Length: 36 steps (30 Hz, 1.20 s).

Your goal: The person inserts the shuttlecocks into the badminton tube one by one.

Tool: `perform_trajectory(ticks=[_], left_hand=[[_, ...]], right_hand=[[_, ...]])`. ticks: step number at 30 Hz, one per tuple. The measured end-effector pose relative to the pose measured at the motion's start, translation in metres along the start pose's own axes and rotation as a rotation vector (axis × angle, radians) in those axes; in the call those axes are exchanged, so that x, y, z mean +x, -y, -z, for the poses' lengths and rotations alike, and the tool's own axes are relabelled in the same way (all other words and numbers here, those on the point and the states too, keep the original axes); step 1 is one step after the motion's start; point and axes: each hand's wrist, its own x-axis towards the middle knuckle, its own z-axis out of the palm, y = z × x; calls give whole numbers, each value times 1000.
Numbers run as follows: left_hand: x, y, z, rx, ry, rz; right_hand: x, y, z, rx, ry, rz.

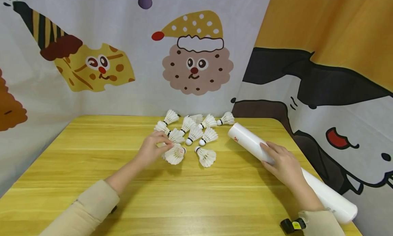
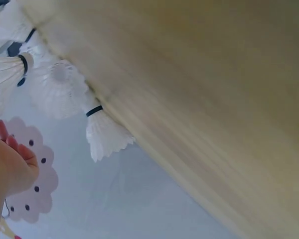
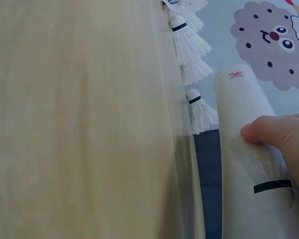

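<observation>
My left hand [image 1: 153, 148] pinches the feather skirt of a white shuttlecock [image 1: 174, 154], its cork pointing right. In the left wrist view, that shuttlecock [image 2: 7, 69] appears at the left edge above the fingers [image 2: 25, 154]. My right hand [image 1: 284, 162] grips a long white tube [image 1: 328, 195] from above, tilted toward the back left of the table. Seen in the right wrist view, the tube [image 3: 239, 109] has a red mark near its far end, and a shuttlecock's black band [image 3: 273, 186] shows through its wall beneath the hand.
Several loose shuttlecocks [image 1: 194, 134] lie clustered at the back middle of the wooden table [image 1: 184, 198]. One shuttlecock [image 1: 206, 156] sits nearer, right of the left hand. A cartoon-printed curtain [image 1: 122, 102] hangs behind the table. A black device [image 1: 288, 225] with a yellow label is by the right wrist.
</observation>
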Motion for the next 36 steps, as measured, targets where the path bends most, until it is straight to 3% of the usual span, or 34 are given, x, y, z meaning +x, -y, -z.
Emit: perform_trajectory(ticks=[6,15,24,36], left_hand=[[3,-2,6,-35,-74,-22],[6,-14,13,-87,-149,40],[8,-58,28,-130,-201,90],[8,-66,30,-223,-269,88]], right_hand=[[3,5,4,-4,-28,78],[8,15,13,-37,-85,148],[15,30,25,-42,-139,219],[21,51,37,61,-170,318]])
